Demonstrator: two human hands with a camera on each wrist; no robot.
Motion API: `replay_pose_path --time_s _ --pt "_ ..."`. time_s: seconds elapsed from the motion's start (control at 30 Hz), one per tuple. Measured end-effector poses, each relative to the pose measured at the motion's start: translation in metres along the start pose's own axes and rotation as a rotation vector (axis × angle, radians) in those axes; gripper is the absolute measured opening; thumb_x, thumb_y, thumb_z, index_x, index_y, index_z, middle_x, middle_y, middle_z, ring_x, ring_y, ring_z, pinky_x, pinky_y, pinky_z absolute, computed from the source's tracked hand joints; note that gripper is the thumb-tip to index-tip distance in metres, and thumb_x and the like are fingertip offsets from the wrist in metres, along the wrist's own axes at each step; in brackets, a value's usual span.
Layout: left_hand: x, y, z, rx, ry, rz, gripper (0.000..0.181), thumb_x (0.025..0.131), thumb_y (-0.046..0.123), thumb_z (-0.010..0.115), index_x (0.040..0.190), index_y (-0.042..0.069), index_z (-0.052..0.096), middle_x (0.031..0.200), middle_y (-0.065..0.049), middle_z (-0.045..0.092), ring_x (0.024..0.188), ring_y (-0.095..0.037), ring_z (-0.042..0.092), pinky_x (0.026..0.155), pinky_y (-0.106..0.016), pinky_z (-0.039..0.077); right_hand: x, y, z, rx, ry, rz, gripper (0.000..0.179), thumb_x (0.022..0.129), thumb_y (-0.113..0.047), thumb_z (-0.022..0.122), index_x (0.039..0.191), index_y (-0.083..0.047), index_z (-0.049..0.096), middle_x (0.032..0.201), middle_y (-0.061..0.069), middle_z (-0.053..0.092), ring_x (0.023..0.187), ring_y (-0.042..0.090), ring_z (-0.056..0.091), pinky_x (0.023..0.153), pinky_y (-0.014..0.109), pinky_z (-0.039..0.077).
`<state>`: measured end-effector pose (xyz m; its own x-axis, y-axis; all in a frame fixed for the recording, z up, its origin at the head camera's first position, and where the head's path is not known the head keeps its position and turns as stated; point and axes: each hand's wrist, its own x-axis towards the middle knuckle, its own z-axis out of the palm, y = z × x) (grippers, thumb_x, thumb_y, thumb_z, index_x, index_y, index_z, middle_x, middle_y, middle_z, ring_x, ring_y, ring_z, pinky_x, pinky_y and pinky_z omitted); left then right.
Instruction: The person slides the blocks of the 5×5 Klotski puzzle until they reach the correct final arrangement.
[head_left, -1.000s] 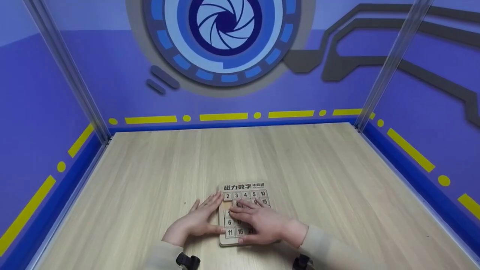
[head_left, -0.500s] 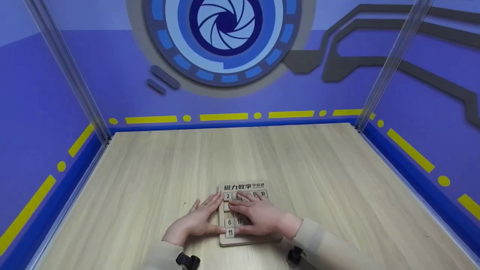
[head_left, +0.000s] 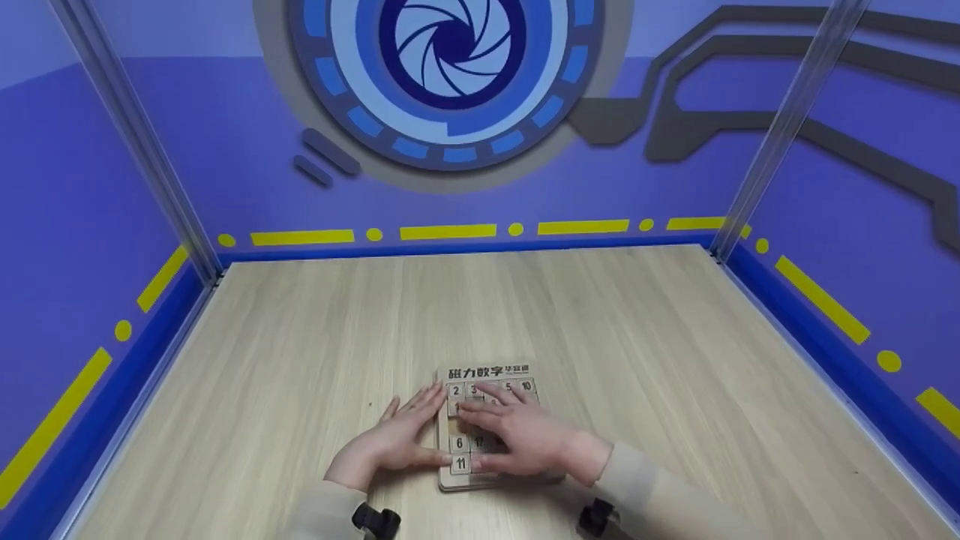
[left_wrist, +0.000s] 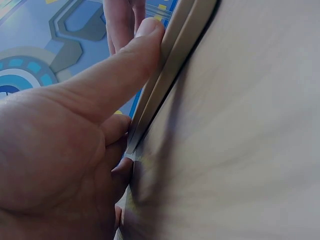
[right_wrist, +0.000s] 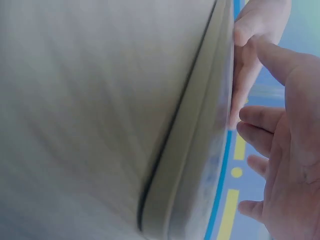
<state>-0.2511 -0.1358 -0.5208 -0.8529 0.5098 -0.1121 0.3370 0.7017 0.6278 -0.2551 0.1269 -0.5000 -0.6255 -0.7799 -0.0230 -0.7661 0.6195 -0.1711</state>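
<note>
A wooden sliding number puzzle (head_left: 487, 373), with square numbered tiles and dark lettering along its top, lies flat on the table. My left hand (head_left: 394, 446) rests along its left side, fingertips at the upper corner and thumb at the frame near tile 11 (head_left: 460, 463). In the left wrist view the straight thumb (left_wrist: 117, 72) presses the puzzle's edge (left_wrist: 172, 55). Over the tiles spreads my right hand (head_left: 529, 442), index fingertip on a tile in the left column's second row. Just below that tile shows a bare slot (head_left: 457, 426). The right hand covers most middle and right tiles.
The light wooden table (head_left: 337, 322) stretches out around the puzzle. Blue printed walls (head_left: 187, 150) with yellow dashes enclose it at the back and both sides. Metal posts (head_left: 161, 157) stand at the back corners. A black band (head_left: 375, 520) circles the left wrist.
The left-column tile under my right fingers has slid up one place, so the bare slot is now below it. My right hand has shifted slightly up the puzzle; the left hand stays put.
</note>
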Motion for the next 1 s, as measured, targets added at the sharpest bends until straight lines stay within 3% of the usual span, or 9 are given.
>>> replay_pose_path --time_s 0.33,0.73,1.0 --pt "0.000 0.000 0.001 -0.002 0.010 0.010 0.112 0.083 0.053 0.078 0.165 0.007 0.017 0.173 -0.016 0.012 0.160 -0.042 0.012 0.127 -0.068 -0.003 -0.022 -0.013 0.003 -0.040 0.024 -0.113 0.073 0.097 -0.068 0.052 0.155 -0.025 0.046 0.164 -0.009 0.041 0.159 0.030 0.026 0.120 0.071 0.030" --pt "0.001 -0.001 0.000 0.002 0.001 0.009 0.111 0.083 0.052 0.078 0.165 0.008 0.017 0.173 -0.017 0.010 0.160 -0.042 0.012 0.127 -0.068 -0.003 -0.010 -0.007 0.001 -0.007 0.002 -0.039 0.071 0.096 -0.069 0.052 0.154 -0.028 0.048 0.164 -0.010 0.042 0.159 0.031 0.025 0.119 0.072 0.031" --pt "0.000 -0.001 -0.001 0.007 0.003 0.010 0.111 0.083 0.054 0.078 0.165 0.008 0.017 0.173 -0.016 0.011 0.160 -0.042 0.012 0.127 -0.068 -0.003 -0.004 -0.002 0.002 -0.009 0.017 -0.035 0.066 0.095 -0.067 0.055 0.150 -0.031 0.052 0.162 -0.010 0.044 0.159 0.031 0.026 0.120 0.071 0.030"
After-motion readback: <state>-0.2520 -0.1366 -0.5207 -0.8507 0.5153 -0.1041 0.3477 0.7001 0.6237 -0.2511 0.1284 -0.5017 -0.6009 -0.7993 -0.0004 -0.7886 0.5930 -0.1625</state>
